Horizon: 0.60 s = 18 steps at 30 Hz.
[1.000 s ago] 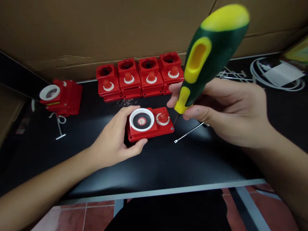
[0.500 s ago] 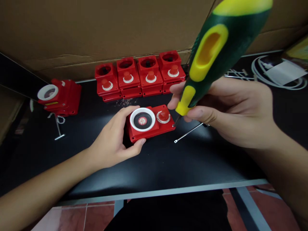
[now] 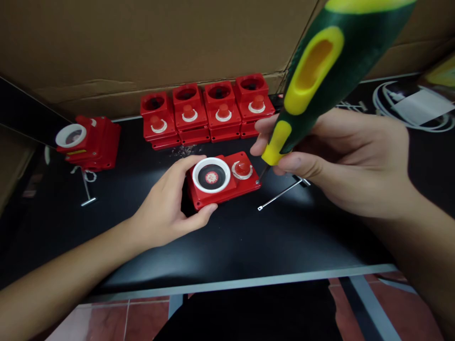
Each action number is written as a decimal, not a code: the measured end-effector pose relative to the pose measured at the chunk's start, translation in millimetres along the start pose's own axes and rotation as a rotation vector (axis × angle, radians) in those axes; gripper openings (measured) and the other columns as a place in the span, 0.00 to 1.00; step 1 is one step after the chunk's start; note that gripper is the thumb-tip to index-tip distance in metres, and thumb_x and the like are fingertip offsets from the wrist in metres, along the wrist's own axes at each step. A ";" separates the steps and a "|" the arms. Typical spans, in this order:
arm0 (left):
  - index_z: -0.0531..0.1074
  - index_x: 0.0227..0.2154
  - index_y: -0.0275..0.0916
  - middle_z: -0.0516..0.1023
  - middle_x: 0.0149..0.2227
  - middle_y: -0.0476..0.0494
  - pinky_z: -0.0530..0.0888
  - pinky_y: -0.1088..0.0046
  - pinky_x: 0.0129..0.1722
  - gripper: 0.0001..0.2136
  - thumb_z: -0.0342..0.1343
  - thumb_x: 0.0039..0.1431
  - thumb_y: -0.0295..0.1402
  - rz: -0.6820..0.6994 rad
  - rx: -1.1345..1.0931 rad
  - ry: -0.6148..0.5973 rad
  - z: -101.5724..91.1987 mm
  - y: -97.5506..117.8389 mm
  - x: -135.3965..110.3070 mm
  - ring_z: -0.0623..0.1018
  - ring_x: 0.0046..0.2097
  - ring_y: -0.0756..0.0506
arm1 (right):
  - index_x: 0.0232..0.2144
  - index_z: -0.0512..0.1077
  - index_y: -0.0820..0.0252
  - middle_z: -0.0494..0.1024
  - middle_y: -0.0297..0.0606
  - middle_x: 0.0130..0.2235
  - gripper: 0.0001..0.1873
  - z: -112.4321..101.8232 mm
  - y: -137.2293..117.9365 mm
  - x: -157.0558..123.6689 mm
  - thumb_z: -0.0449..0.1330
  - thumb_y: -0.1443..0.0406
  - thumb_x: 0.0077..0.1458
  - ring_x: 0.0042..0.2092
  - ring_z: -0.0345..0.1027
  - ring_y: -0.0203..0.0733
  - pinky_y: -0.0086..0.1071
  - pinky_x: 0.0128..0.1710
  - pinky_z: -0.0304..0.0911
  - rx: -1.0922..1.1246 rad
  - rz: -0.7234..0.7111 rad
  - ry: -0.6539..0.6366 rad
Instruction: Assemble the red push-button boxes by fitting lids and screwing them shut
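My left hand [image 3: 174,201] grips the left end of a red box [image 3: 232,188], thumb at the near side and fingers at the far side. The box lies on the black tabletop; it bears a white ring with a dark round centre and a small red dome. In my right hand [image 3: 359,163] is a green and yellow screwdriver [image 3: 320,76], held tilted with its handle up toward the camera. Its tip meets a screw at the box's right corner. Beside the box lies a thin metal T-shaped rod [image 3: 280,194], partly under my right hand.
Several similar red housings with round openings [image 3: 220,116] stand in a row at the back, by a brown cardboard wall [image 3: 170,42]. Another red unit with a white ring [image 3: 103,144] sits at the left, a metal T-bar hanging from it. A white cable [image 3: 378,106] lies coiled at the right.
The screwdriver and my right hand have shifted slightly right, with the tip still at the corner screw. The box's right end has moved up a little under my left hand's grip.
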State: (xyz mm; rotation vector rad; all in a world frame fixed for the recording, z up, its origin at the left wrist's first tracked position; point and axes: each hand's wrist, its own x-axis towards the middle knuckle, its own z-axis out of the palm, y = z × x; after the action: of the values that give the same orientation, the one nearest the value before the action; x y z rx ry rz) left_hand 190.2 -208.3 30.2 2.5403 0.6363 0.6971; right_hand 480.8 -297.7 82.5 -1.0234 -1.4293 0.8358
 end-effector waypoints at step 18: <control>0.65 0.71 0.42 0.82 0.67 0.32 0.85 0.50 0.66 0.34 0.70 0.69 0.45 -0.018 0.017 -0.013 -1.1 0.4 2.0 0.86 0.64 0.30 | 0.45 0.90 0.44 0.92 0.32 0.45 0.11 -2.4 2.3 -0.9 0.78 0.68 0.62 0.42 0.87 0.48 0.41 0.41 0.87 -0.013 0.002 -0.010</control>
State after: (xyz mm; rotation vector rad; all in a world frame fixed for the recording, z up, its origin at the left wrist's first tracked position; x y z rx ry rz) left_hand 191.3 -207.3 32.0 2.5497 0.6622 0.6710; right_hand 483.4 -297.8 80.3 -1.0320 -1.4442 0.8349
